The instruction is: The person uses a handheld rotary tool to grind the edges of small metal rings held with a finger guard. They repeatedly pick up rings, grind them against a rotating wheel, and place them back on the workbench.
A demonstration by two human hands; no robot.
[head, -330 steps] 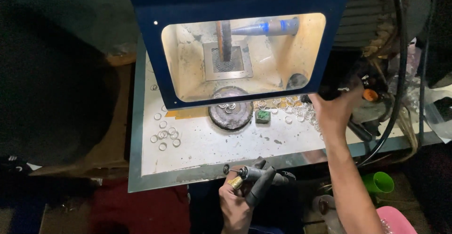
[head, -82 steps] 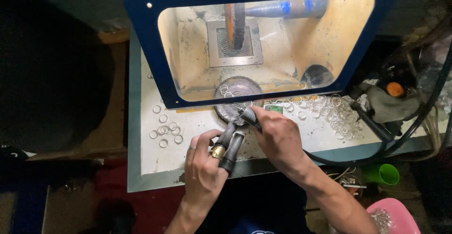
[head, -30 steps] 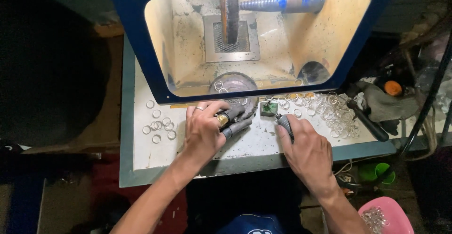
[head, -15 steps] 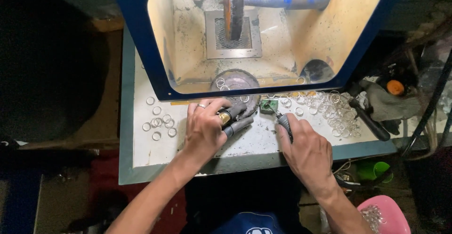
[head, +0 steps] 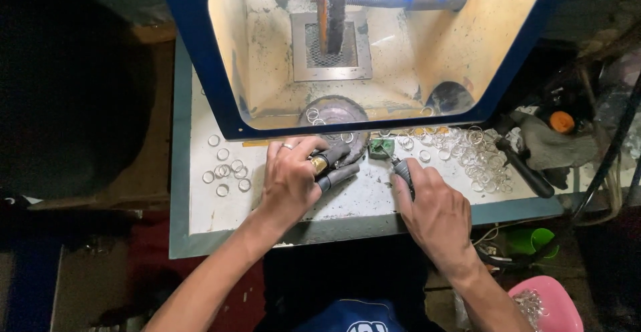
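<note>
My left hand (head: 290,178) grips a dark grey tool handle (head: 337,166) with a brass collar, lying on the white bench top (head: 360,198) just in front of a round metal dish (head: 337,115) that holds a few rings. My right hand (head: 434,205) rests on the bench to the right, its fingers closed around a small dark pen-like tool (head: 402,170). That tool's tip points toward a small green block (head: 381,148). Both hands lie below the blue hood (head: 200,52) of a lit polishing box with an upright wheel (head: 332,12).
Several metal rings (head: 226,170) lie loose at the bench's left; many more rings (head: 477,155) are heaped at the right. A black-handled tool (head: 524,166), grey cloth (head: 551,146) and cables sit far right. A pink bowl (head: 544,305) of rings and a green cup (head: 534,240) stand below the bench.
Over the last second both hands stay nearly still on the bench; the view has shifted slightly. Earlier, my hands brought the grey handle up onto the bench and my right hand took the small tool.
</note>
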